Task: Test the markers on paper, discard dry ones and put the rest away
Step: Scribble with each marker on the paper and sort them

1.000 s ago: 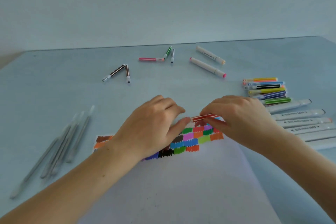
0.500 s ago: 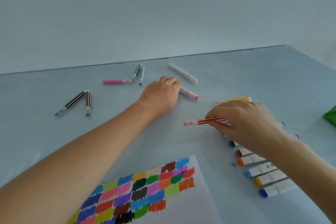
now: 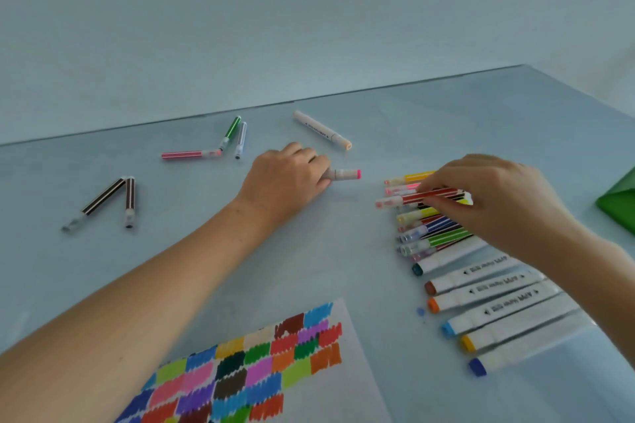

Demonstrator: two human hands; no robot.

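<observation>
The left hand (image 3: 287,178) curled over a pink-tipped marker (image 3: 347,174), hiding its barrel. The right hand (image 3: 494,203) pinched a red marker (image 3: 412,197), covering its rear end.

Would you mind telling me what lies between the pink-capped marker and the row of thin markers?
In the head view, only bare table separates the pink-capped marker under the left hand from the thin markers.
</observation>
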